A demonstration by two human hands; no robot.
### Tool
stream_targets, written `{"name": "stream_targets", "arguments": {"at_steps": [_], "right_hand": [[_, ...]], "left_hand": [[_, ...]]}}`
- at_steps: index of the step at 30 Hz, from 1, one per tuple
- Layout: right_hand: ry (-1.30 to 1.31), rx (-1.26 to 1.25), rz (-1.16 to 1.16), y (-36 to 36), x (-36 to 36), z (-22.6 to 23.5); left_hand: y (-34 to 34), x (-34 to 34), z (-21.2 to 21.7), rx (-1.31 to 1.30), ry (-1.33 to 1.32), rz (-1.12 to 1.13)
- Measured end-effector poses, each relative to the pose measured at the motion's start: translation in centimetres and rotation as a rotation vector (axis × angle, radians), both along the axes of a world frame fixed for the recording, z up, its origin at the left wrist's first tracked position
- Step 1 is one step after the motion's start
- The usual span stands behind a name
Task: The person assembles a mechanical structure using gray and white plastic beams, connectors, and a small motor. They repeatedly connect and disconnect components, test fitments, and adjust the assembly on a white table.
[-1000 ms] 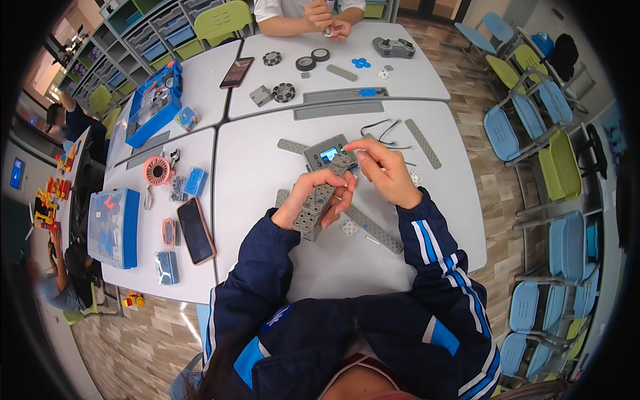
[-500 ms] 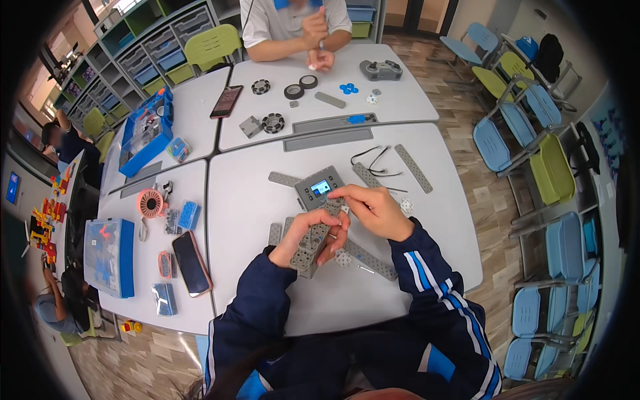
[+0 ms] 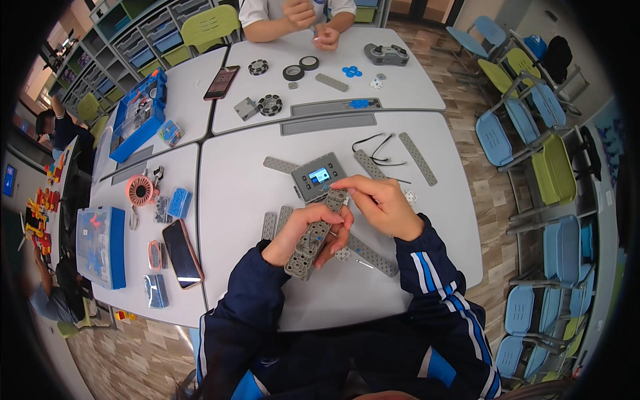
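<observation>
My left hand (image 3: 300,232) is wrapped round a grey perforated building-kit assembly (image 3: 309,250), which slants away from me and has a small blue spot on its top. At the assembly's far end, the thumb and index finger of my right hand (image 3: 381,207) come together; whatever may be between them is too small to make out. Just beyond my fingers lies a grey control box (image 3: 317,177) with a lit screen. Under and beside my hands are a grey perforated plate (image 3: 373,257), a thin metal rod (image 3: 364,264) and grey beams (image 3: 284,220).
Black cables (image 3: 377,151) and a long grey beam (image 3: 418,159) lie far right of my hands. A phone (image 3: 182,253) and a blue parts case (image 3: 100,248) are on the left. Across the table, a person's hands (image 3: 325,37) are near wheels (image 3: 293,72) and a game controller (image 3: 387,55).
The view has shifted slightly. The held assembly has turned a little, showing more of its holed top. Across the table, the person's hands have moved apart.
</observation>
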State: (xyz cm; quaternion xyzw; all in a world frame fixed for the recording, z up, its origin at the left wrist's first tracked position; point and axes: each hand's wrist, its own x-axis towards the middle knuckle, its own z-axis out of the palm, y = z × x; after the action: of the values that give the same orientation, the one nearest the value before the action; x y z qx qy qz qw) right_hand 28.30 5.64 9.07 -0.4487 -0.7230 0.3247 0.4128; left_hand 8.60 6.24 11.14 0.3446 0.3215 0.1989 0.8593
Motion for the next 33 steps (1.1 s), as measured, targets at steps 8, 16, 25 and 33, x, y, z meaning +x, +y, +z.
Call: {"name": "stream_targets", "arguments": {"at_steps": [8, 16, 25, 33], "right_hand": [[0.057, 0.101, 0.019, -0.3, 0.6, -0.6], [-0.190, 0.020, 0.069, -0.1, -0.6, -0.8], [-0.223, -0.072, 0.163, -0.2, -0.9, -2.4], [-0.043, -0.095, 0.167, -0.2, -1.5, -2.5]], "left_hand": [[-0.1, -0.2, 0.2, 0.013, -0.019, -0.027], [-0.3, 0.2, -2.0, 0.246, 0.039, -0.105], [-1.0, 0.3, -2.1, 0.392, 0.110, -0.084], [-0.4, -0.3, -4.0, 0.668, 0.375, -0.118]]}}
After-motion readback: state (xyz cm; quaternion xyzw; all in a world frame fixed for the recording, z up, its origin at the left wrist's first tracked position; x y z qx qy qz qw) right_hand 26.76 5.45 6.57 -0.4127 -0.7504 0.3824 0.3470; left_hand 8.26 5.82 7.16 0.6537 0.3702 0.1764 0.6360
